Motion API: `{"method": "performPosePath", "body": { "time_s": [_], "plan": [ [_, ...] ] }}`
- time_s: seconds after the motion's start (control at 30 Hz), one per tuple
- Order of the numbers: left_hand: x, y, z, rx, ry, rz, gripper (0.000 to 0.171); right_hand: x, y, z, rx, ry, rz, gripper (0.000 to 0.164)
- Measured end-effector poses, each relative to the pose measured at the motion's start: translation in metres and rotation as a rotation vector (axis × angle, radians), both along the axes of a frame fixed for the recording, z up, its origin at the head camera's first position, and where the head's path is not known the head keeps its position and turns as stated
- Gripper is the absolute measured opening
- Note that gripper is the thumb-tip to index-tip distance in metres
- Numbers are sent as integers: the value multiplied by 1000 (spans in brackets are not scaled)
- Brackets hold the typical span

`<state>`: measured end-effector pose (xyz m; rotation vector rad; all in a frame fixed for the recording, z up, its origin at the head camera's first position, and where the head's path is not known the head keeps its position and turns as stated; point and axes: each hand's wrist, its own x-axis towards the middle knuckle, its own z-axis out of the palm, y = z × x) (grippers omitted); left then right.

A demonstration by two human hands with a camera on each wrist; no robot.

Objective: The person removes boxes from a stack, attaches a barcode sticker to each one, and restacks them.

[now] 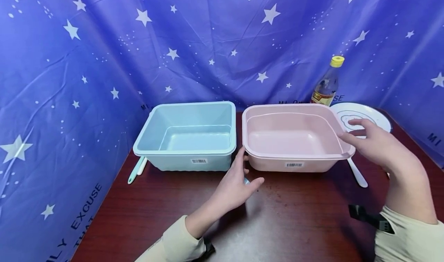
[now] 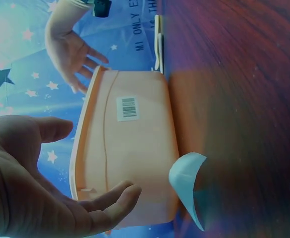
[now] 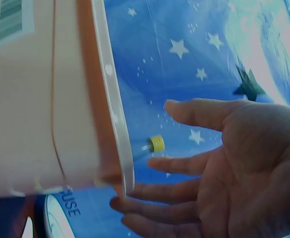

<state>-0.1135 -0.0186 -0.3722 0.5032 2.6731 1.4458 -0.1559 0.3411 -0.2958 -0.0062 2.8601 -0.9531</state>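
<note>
A pink plastic basin [image 1: 291, 164] with a barcode label stands on the table between my hands. In the head view my left hand [image 1: 236, 185] is at its left front corner, fingers spread and relaxed; whether they touch it I cannot tell. Close to this hand a light blue curved piece [image 2: 186, 173] lies by the basin's base, its kind unclear. Beyond the opposite side, my right hand [image 1: 378, 142] is at the right rim, thumb apart from the other fingers. The right wrist view shows its fingertips [image 3: 130, 189] near the rim, with nothing gripped.
A light blue basin [image 1: 180, 162] stands left of the pink one, with green and white handles [image 1: 137, 171] poking out beneath. On the right are a white plate [image 1: 376, 117], a bottle with yellow cap [image 1: 326, 86] and a pale handle [image 1: 357, 173]. A starry curtain [image 1: 208, 42] hangs behind.
</note>
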Motion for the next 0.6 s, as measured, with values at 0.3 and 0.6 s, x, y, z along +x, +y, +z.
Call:
{"method": "performPosePath", "body": {
  "time_s": [0.3,0.6],
  "plan": [
    [-13,4,-3,108,-1,-19,89,-3,22,-2,-114,-101,-4,79],
    [-43,14,-9,194,-34,-22,109,-8,34,-19,-175,-172,162,88]
  ]
}}
